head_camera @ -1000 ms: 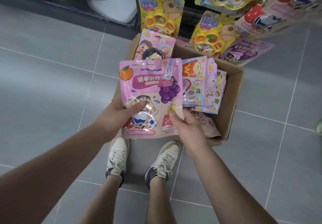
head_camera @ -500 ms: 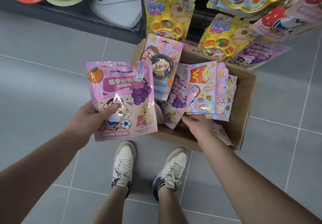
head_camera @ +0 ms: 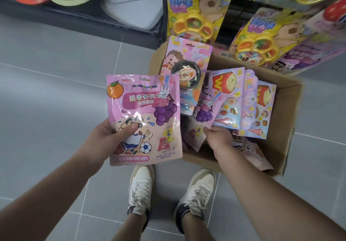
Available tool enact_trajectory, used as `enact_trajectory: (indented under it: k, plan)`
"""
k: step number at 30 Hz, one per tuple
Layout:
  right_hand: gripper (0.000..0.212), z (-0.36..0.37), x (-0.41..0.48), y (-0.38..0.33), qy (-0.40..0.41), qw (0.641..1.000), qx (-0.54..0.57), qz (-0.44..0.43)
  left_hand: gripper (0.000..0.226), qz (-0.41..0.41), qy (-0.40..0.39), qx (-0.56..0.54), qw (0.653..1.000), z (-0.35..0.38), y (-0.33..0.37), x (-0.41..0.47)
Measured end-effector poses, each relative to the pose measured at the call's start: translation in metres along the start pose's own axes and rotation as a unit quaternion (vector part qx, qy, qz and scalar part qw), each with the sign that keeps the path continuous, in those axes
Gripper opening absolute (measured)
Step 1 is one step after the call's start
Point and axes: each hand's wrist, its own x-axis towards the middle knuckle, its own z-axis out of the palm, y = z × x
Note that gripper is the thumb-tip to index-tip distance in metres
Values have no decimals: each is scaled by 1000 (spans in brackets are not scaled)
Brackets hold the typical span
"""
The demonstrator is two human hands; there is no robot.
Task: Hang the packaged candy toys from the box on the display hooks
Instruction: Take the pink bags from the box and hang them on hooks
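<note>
1. Pouch is now gripped by left hand alone, beside box.
2. Right hand has dropped into box, pinching another pack.
3. Nothing hung yet.

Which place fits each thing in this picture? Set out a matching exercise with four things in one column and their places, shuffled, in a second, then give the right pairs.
Things
1. pink grape pouch
2. fries packs
3. yellow tray toys
4. white shoes

Places
A. hanging on the display above the cardboard box
B. on the grey floor, below the hands
C. held up in the left hand, outside the box
D. standing in the box, right hand at their lower edge

Pairs: 1-C, 2-D, 3-A, 4-B
</note>
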Motion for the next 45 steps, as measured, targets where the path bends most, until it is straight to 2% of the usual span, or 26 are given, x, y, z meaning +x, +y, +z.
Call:
enact_trajectory:
  k: [1,4,6,9,12,15,17,22,26,30,35,39,40,42,43,45]
  plan:
    - [31,-9,-12,-5,10,999,-34,-38,37,7,-7,-9,1000,1,6,-5]
    - [31,-37,-52,-17,30,989,-81,-123,90,6,-33,-6,999,1,29,-24]
    - [29,-61,-78,-23,58,983,-83,-152,100,-5,-37,-12,999,0,46,-36]
    - [24,-110,-116,-35,70,978,-56,-187,84,-4,-39,-13,999,4,78,-63]
    - [17,-164,-157,-48,70,977,-12,-200,43,10,-50,-11,999,12,119,-102]
    - [5,-218,-211,-62,58,972,74,-217,31,26,-64,5,998,16,167,-148]
    - [20,-254,-251,-72,63,965,126,-223,35,43,-72,12,996,17,199,-181]
    - [26,-331,-351,-89,99,931,249,-249,36,82,-90,35,992,20,271,-269]
    - [28,-374,-420,-83,122,901,325,-260,69,122,-115,46,985,23,306,-332]
    - [28,-412,-467,-80,114,881,377,-261,28,194,-119,75,971,42,340,-392]
    - [30,-467,-506,-88,144,867,360,-314,36,249,-150,93,952,65,377,-442]
    - [30,-499,-522,-97,175,855,344,-347,24,259,-149,82,951,89,408,-463]
    - [29,-505,-522,-99,184,852,342,-352,30,269,-146,76,949,94,414,-469]
    - [29,-516,-521,-102,195,845,345,-358,60,325,-126,94,933,102,425,-474]
    - [29,-521,-521,-103,196,842,351,-359,63,341,-115,108,927,104,429,-476]
    - [29,-531,-518,-104,195,838,363,-358,36,342,-101,100,929,112,434,-474]
